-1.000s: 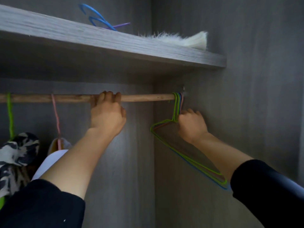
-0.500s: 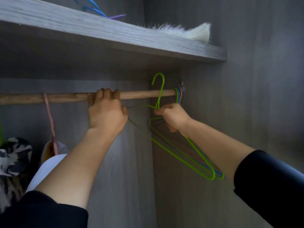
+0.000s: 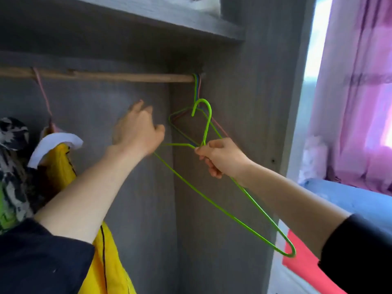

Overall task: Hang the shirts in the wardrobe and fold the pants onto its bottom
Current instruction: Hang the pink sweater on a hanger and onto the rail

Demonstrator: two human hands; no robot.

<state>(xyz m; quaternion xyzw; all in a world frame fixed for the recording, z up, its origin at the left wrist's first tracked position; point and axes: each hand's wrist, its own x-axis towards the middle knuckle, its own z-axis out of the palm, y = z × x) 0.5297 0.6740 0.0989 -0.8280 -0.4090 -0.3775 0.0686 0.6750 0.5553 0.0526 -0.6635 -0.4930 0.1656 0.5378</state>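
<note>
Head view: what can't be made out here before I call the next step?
Wardrobe bottom: below the lower frame edge, not in the head view.
Spare hangers on the rod: bunched, partly behind the green hanger; count unclear.
Yellow garment: left forearm covers much of it.
Camouflage garment: cut by the left edge.
White fluffy thing on the shelf: cut by the top edge.

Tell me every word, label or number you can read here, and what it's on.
None: no words, numbers or logos can be read anywhere.
The yellow garment, the camouflage garment and the green wire hanger held in the right hand show no lettering.
The picture is rather blurred, so any tiny tag would be unreadable.
</note>
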